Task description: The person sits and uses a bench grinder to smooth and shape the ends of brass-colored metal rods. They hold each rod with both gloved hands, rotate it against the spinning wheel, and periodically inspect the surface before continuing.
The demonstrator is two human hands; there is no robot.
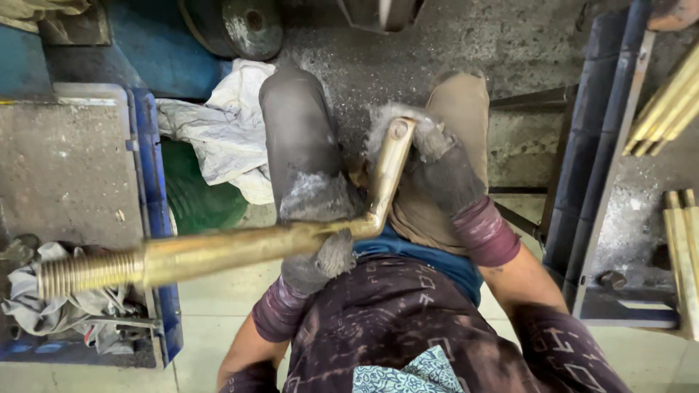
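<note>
I hold the bent brass pipe (218, 251) across my lap, left hand (317, 233) closed around its long part, right hand (437, 164) gripping the short end, probably polishing, so next I must turn it steadily

The brass pipe (218, 255) serves as landmark. Where the left hand (317, 233) wraps it, gloved fingers hide the stretch just before its bend. At its upturned end, the right hand (437, 164) covers the far side, and the glove there blurs into grey dust. Right of the pipe, the brass rods (666, 109) are cut off by the picture's edge. Above it, the dark wheel (237, 25) is cropped too.
</note>
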